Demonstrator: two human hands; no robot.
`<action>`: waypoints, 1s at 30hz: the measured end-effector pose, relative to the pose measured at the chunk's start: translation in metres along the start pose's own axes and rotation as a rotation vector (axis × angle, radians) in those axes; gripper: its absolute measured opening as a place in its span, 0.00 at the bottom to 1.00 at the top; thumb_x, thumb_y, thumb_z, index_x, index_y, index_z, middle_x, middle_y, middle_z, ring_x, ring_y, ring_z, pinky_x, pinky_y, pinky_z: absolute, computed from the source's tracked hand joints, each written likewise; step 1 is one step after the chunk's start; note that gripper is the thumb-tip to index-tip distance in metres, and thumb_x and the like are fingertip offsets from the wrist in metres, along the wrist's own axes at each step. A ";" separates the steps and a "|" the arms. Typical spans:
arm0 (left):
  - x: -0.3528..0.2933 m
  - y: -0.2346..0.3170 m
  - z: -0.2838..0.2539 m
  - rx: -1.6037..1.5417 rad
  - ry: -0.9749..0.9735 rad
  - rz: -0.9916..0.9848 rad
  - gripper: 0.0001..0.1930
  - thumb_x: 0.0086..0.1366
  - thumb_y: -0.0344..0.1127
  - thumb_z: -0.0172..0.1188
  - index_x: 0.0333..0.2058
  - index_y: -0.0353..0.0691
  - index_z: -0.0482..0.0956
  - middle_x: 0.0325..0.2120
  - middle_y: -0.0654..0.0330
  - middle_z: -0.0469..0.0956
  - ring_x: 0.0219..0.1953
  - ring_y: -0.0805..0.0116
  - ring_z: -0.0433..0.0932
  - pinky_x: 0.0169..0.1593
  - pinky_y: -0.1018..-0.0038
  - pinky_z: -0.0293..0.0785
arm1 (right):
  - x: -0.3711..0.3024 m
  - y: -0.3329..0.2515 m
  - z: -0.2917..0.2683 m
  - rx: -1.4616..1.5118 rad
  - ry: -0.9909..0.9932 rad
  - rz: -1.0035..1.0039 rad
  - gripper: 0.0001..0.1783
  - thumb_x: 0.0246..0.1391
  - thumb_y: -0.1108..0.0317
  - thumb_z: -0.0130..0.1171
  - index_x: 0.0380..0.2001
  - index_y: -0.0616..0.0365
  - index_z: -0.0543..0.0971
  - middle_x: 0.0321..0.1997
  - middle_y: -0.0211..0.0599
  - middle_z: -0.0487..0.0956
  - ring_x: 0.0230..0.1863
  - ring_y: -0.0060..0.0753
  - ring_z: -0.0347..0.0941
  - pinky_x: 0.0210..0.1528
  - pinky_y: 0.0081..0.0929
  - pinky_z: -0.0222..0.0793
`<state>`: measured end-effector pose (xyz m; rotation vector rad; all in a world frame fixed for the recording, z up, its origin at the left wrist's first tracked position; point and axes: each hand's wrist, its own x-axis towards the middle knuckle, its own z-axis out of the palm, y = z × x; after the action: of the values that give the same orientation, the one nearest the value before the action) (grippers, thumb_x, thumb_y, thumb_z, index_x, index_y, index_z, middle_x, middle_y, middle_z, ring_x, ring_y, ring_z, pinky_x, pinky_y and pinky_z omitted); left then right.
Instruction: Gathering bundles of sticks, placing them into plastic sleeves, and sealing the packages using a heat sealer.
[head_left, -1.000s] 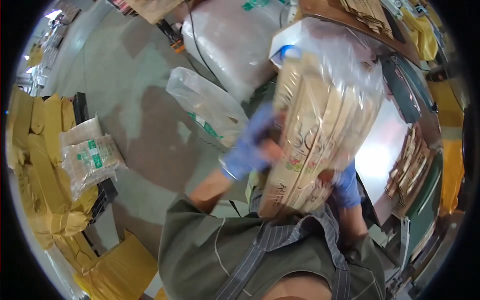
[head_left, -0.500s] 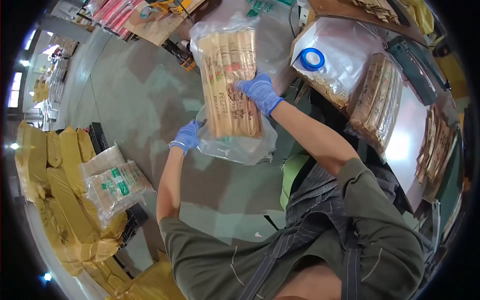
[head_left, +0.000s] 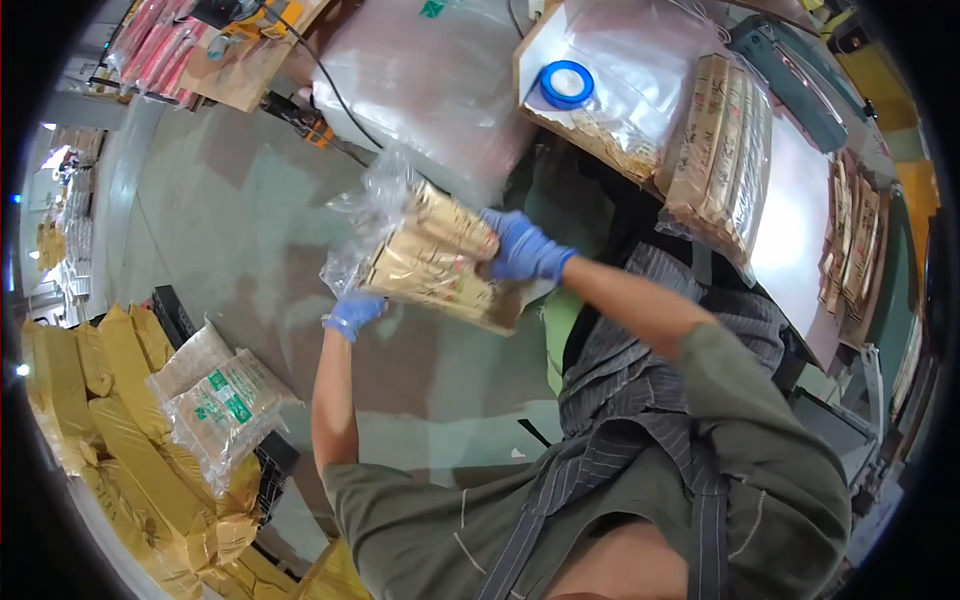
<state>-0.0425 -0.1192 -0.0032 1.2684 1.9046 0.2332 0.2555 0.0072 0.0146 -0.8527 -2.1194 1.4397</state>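
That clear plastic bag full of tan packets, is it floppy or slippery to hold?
The clear plastic bag of tan paper packets probably keeps its block shape, since the packets lie stacked flat. Its loose crinkled top looks floppy. The film seems slick; both the left hand and right hand grip it.

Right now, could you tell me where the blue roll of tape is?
In the head view, the blue roll of tape lies at the upper middle on a clear plastic bag on the bench, left of the stacked paper packets.

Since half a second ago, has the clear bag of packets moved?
Yes. The clear bag of packets has tipped from upright to lying sideways, lower against the grey floor.
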 end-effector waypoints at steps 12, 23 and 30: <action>-0.055 0.007 0.054 0.043 0.219 0.593 0.28 0.58 0.32 0.52 0.57 0.39 0.55 0.52 0.58 0.63 0.52 0.71 0.64 0.54 0.74 0.62 | 0.048 -0.102 -0.028 0.596 0.100 0.204 0.27 0.30 0.73 0.66 0.41 0.63 0.72 0.34 0.33 0.78 0.35 0.22 0.72 0.38 0.21 0.69; -0.019 0.013 0.032 -0.438 0.182 0.366 0.29 0.55 0.43 0.55 0.53 0.34 0.61 0.49 0.50 0.67 0.52 0.54 0.65 0.56 0.64 0.60 | -0.044 -0.043 0.012 0.005 0.256 -0.183 0.22 0.34 0.67 0.59 0.38 0.58 0.73 0.28 0.45 0.74 0.31 0.47 0.69 0.36 0.37 0.66; 0.004 0.000 0.014 -0.268 0.294 0.378 0.23 0.57 0.37 0.51 0.50 0.34 0.66 0.45 0.53 0.72 0.46 0.55 0.70 0.48 0.64 0.66 | -0.021 -0.015 0.049 0.081 0.111 -0.188 0.34 0.31 0.64 0.62 0.48 0.57 0.68 0.43 0.48 0.71 0.46 0.49 0.67 0.48 0.37 0.63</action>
<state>-0.0335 -0.1199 -0.0140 1.4576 1.7776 0.8836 0.2343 -0.0441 0.0102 -0.6676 -1.9873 1.3398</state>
